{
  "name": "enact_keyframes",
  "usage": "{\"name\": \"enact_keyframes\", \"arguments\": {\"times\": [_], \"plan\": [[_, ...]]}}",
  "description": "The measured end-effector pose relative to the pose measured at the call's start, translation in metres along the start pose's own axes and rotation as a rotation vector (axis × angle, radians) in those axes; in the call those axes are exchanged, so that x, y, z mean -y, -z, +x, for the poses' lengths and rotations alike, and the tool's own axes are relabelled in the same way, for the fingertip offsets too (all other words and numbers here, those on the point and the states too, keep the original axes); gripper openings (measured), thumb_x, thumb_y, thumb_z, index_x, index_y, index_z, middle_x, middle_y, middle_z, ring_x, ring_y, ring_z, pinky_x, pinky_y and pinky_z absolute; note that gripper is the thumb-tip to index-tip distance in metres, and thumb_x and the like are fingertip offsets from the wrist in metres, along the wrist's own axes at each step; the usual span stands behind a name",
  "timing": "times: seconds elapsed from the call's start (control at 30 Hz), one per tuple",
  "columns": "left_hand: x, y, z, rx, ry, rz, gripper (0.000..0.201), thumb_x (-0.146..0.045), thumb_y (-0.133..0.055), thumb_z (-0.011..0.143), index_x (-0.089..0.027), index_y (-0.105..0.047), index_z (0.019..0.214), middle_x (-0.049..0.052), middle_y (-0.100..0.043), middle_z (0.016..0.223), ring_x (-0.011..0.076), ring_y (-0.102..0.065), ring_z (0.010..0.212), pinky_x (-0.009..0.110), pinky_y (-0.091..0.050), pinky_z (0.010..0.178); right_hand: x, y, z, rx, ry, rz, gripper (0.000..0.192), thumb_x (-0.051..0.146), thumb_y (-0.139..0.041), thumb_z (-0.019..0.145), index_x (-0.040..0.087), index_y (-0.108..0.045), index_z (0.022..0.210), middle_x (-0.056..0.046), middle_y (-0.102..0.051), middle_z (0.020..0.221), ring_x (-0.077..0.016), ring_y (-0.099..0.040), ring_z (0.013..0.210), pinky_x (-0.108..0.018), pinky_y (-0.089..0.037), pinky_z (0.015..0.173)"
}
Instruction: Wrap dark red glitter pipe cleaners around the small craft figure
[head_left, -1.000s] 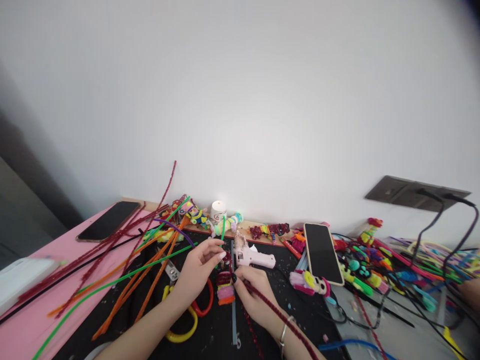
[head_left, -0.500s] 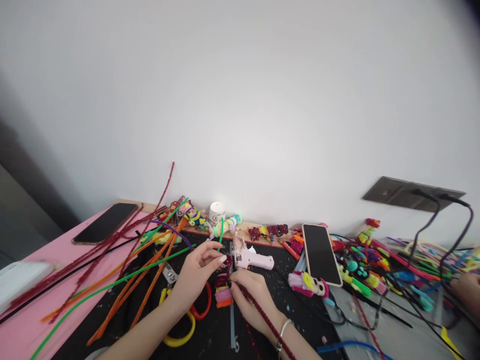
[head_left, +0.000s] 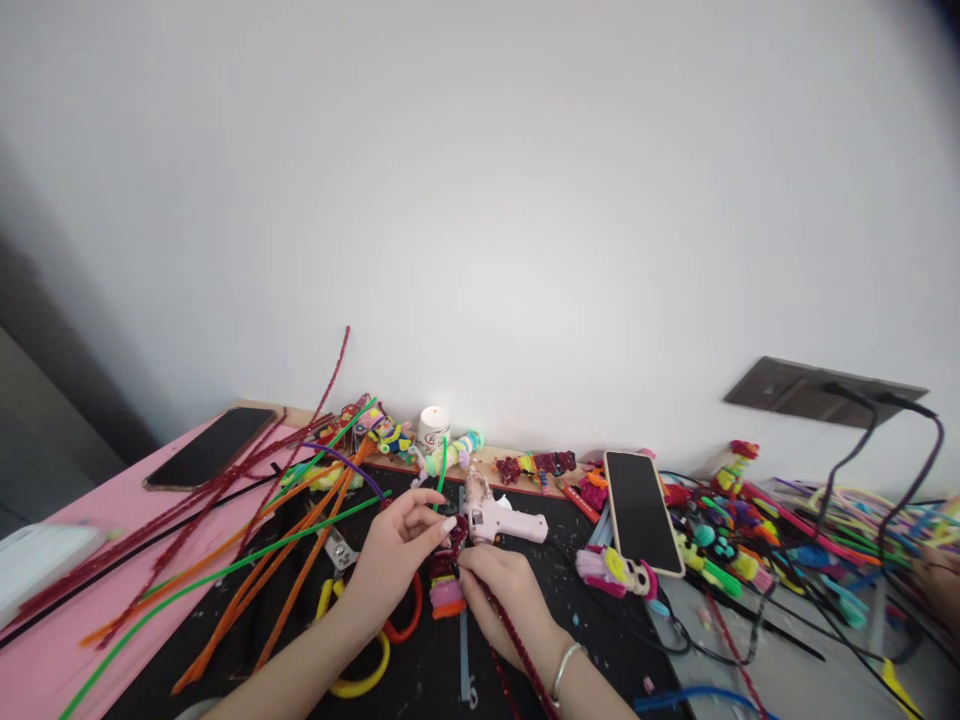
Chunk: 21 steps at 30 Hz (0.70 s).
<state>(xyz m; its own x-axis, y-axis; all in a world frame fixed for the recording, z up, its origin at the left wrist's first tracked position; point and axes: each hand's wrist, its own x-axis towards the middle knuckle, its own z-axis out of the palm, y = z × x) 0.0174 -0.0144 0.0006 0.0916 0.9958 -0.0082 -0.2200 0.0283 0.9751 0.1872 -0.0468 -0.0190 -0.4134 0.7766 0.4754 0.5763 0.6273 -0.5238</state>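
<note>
Both hands meet over a small pipe-cleaner figure (head_left: 448, 592) with dark red, pink and orange bands. My left hand (head_left: 409, 535) pinches its dark red upper part between thumb and fingers. My right hand (head_left: 506, 590) is closed on a dark red tinsel pipe cleaner (head_left: 517, 640), which trails down past the wrist toward the near edge. Just beyond the fingers lies a pale pink glue gun (head_left: 510, 522), its nozzle end away from me. Yellow and red-handled scissors (head_left: 367, 678) lie partly under my left forearm.
Orange, green and red pipe cleaners (head_left: 247, 560) spread leftward over the pink mat, near a dark phone (head_left: 210, 447). A paper cup (head_left: 433, 428) stands by the wall. On the right are a second phone (head_left: 643, 510), a pink doll (head_left: 616, 572), cables and another person's hand (head_left: 937, 575).
The red pipe cleaner's trailing end has swung left and hangs closer beneath my right hand. Both hands stay at the figure with small finger shifts.
</note>
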Motion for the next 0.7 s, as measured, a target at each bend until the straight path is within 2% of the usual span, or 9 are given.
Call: {"name": "enact_keyframes", "arguments": {"times": [0.13, 0.27, 0.47, 0.6, 0.7], "plan": [[0.001, -0.0009, -0.0006, 0.001, -0.013, 0.011, 0.032, -0.033, -0.079, 0.067, -0.018, -0.061, 0.088, -0.006, -0.065, 0.056, 0.0133, -0.058, 0.054, 0.025, -0.045, 0.058, -0.0026, -0.0028, -0.002, -0.007, 0.036, -0.046, 0.024, 0.013, -0.042, 0.096, 0.022, -0.061, 0.086, -0.001, -0.06, 0.069, -0.0155, -0.056, 0.055, -0.024, -0.042, 0.055], [0.0011, -0.0016, -0.0024, 0.004, -0.013, 0.034, 0.031, -0.034, -0.079, 0.068, -0.018, -0.061, 0.089, -0.005, -0.066, 0.057, 0.0146, -0.061, 0.056, 0.026, -0.047, 0.061, -0.0032, -0.0031, -0.0025, -0.012, 0.084, -0.123, 0.025, 0.013, -0.041, 0.099, 0.021, -0.06, 0.086, 0.0, -0.057, 0.066, -0.0143, -0.052, 0.053, -0.024, -0.039, 0.054], [0.0011, -0.0025, -0.0051, 0.01, -0.008, 0.068, 0.031, -0.037, -0.079, 0.068, -0.019, -0.061, 0.086, -0.004, -0.067, 0.056, 0.016, -0.062, 0.056, 0.027, -0.048, 0.061, -0.0007, -0.0015, -0.0012, -0.042, 0.101, -0.189, 0.025, 0.012, -0.042, 0.098, 0.02, -0.061, 0.086, -0.001, -0.061, 0.065, -0.0153, -0.055, 0.053, -0.025, -0.04, 0.054], [-0.0012, -0.0011, -0.0044, -0.006, -0.026, 0.092, 0.028, -0.037, -0.077, 0.069, -0.019, -0.062, 0.086, -0.003, -0.068, 0.058, 0.0166, -0.063, 0.057, 0.028, -0.049, 0.062, -0.0001, -0.0012, -0.0011, -0.068, 0.083, -0.141, 0.025, 0.011, -0.042, 0.097, 0.019, -0.064, 0.089, -0.003, -0.066, 0.068, -0.0163, -0.061, 0.055, -0.025, -0.045, 0.056], [-0.0037, 0.002, -0.0014, -0.037, -0.06, 0.105, 0.028, -0.037, -0.076, 0.069, -0.02, -0.063, 0.086, -0.002, -0.07, 0.061, 0.0174, -0.064, 0.059, 0.029, -0.051, 0.065, -0.0016, -0.0009, -0.0017, -0.128, 0.015, 0.008, 0.021, 0.014, -0.046, 0.097, 0.019, -0.066, 0.091, -0.005, -0.071, 0.074, -0.0168, -0.065, 0.059, -0.025, -0.049, 0.059]]}}
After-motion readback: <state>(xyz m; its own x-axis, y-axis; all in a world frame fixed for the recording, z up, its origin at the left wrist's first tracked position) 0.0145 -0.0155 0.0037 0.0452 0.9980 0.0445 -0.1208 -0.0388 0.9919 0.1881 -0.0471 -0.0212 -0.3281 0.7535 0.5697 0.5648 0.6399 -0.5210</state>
